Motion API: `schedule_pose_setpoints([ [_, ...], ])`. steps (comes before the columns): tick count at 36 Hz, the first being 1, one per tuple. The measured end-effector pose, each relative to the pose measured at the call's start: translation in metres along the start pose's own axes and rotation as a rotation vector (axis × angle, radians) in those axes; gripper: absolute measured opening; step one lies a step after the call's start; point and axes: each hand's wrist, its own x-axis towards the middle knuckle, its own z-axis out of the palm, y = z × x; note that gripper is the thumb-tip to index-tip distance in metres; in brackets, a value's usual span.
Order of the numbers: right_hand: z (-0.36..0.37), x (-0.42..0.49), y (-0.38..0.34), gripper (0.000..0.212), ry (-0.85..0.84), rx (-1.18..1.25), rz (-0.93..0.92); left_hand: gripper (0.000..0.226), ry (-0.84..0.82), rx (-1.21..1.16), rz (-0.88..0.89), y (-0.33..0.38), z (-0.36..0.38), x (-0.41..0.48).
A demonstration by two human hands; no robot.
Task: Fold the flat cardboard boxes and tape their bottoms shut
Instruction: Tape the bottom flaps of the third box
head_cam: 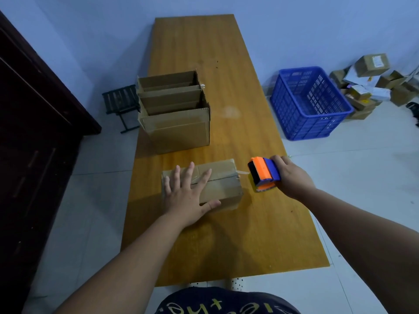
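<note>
Cardboard box (pixel 223 186) lies flap-side up on the wooden table (pixel 249 234), with the left hand (pixel 186 196) pressing flat on it, fingers spread. Just beside it, the right hand (pixel 291 175) grips an orange-and-blue tape dispenser (pixel 263 174); clear tape runs along the box's seam.

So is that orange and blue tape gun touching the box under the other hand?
Apart. The head view shows table between the tape gun and the box; only a thin strip of tape bridges the gap.

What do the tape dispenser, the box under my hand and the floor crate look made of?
Tape dispenser: smooth orange and blue moulded plastic, likely. Box: matt brown cardboard, creased, clear tape on its seam. Crate: blue plastic, with lattice-slotted walls.
</note>
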Motion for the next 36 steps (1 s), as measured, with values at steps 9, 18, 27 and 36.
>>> schedule_pose_setpoints([
  [9,-0.005,-0.001,-0.014,0.054,0.016,-0.007,-0.106,0.091,0.023,0.082,0.063,-0.043,-0.004,0.002],
  [18,-0.01,-0.004,-0.039,0.052,0.039,0.129,-0.134,0.087,-0.065,-0.212,-0.007,-0.059,-0.025,0.007],
  [27,-0.014,-0.008,-0.04,0.057,0.027,0.085,-0.148,0.07,0.04,-0.197,-0.208,-0.016,-0.014,0.028],
  [36,-0.009,0.003,-0.042,0.049,0.088,-0.121,-0.135,0.071,0.063,-0.131,-0.18,-0.018,-0.01,0.027],
])
